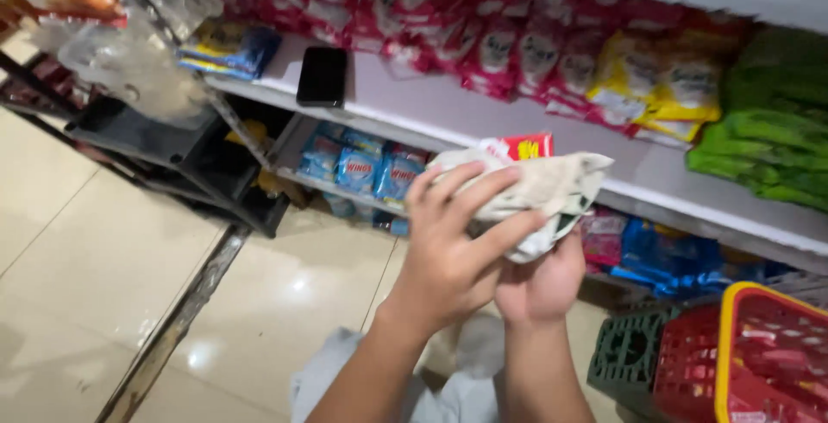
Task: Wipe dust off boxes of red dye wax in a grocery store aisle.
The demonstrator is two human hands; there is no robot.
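Both of my hands are bunched together in front of a shop shelf. My left hand (pixel 448 246) lies on top, its fingers wrapped over a crumpled whitish cloth (pixel 548 186). My right hand (pixel 543 285) grips the same cloth from below. A red packet (pixel 522 145) shows just behind the cloth; whether a hand holds it I cannot tell. The cloth hangs level with the white shelf edge (pixel 655 194).
A black phone (pixel 322 76) lies on the white shelf. Red, yellow and green packets (pixel 664 87) line the shelf back. Blue packets (pixel 371 169) fill the lower shelf. Red and green plastic crates (pixel 690 363) stand at the lower right. A dark rack (pixel 172 151) stands at left on the tiled floor.
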